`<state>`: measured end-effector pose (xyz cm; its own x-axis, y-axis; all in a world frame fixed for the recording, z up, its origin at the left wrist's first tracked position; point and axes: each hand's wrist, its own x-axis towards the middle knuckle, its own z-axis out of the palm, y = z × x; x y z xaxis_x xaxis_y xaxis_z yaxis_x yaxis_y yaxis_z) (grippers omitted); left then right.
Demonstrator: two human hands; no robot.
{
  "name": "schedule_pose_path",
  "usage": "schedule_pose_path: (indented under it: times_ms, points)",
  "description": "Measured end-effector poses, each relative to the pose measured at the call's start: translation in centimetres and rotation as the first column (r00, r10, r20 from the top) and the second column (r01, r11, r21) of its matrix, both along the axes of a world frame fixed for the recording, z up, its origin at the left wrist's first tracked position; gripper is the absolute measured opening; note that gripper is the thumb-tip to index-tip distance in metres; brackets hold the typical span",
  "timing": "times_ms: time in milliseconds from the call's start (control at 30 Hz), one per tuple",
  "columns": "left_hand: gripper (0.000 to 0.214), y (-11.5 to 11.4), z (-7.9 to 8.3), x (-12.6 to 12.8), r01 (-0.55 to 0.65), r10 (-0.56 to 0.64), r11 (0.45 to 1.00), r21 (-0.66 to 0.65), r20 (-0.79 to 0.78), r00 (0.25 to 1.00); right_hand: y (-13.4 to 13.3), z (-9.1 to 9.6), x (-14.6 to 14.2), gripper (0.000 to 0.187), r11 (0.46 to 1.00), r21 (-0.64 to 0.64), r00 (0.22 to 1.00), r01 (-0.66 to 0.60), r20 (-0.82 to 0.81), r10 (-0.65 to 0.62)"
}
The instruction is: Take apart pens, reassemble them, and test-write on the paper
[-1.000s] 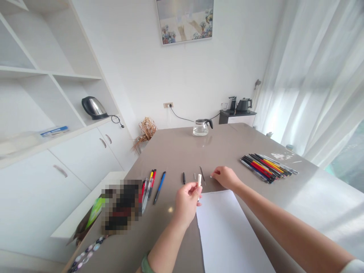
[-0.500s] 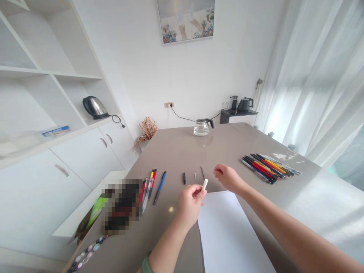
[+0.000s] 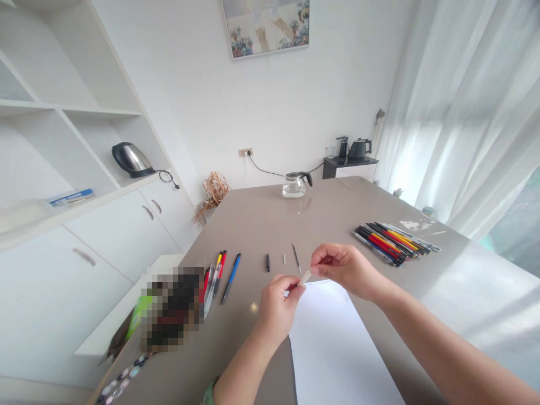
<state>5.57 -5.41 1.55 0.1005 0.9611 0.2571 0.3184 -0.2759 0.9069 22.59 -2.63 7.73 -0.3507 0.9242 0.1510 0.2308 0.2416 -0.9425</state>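
Observation:
My left hand (image 3: 280, 301) pinches a short white tube (image 3: 305, 277) above the top edge of a white sheet of paper (image 3: 333, 337). The tube tilts up to the right. My right hand (image 3: 343, 267) is closed in a pinch right at the tube's upper end; whatever its fingertips hold is too small to make out. Just beyond the hands lie loose pen parts: a black tapered piece (image 3: 268, 262), a small spring-like piece (image 3: 284, 259) and a thin dark refill (image 3: 297, 257).
Left on the table (image 3: 253, 219) are a blue pen (image 3: 232, 278), several other pens (image 3: 215, 278) and a blurred-out dark item (image 3: 175, 309) with a beaded strap (image 3: 122, 379). Many-coloured pens (image 3: 394, 243) lie at right. A glass pot (image 3: 294, 185) stands at the far edge.
My right hand has come in leftward and its fingertips now meet the white tube's upper end. The tube leans lower to the right. The view has shifted slightly.

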Motion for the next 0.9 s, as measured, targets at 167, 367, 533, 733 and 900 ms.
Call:
schedule_pose_path:
  times_ms: [167,367,533,733,900]
  points:
    - [0.019,0.0,-0.1,0.0,0.018,-0.018,1.0,0.017,-0.047,0.999,0.1,-0.4,-0.1,0.012,0.998,0.05,0.998,-0.035,0.045,0.033]
    - [0.02,0.1,-0.2,-0.1,0.015,-0.011,0.999,0.031,-0.111,0.994,0.4,-0.9,0.1,0.015,0.992,0.086,0.995,-0.088,0.06,0.083]
    - [0.02,0.0,-0.2,-0.1,0.005,-0.001,0.999,0.043,-0.1,0.995,0.4,-0.7,0.1,0.013,0.984,0.122,0.991,-0.131,0.042,0.126]
    - [0.021,-0.1,0.1,-0.1,0.0,0.0,1.0,0.007,-0.045,0.999,0.4,-0.6,0.3,0.014,0.979,0.139,0.989,-0.15,0.025,0.148]
    - [0.026,0.0,0.4,0.0,-0.009,0.02,0.995,-0.101,0.101,0.995,1.1,-1.3,1.0,0.023,0.995,0.098,0.999,0.018,0.03,-0.021]
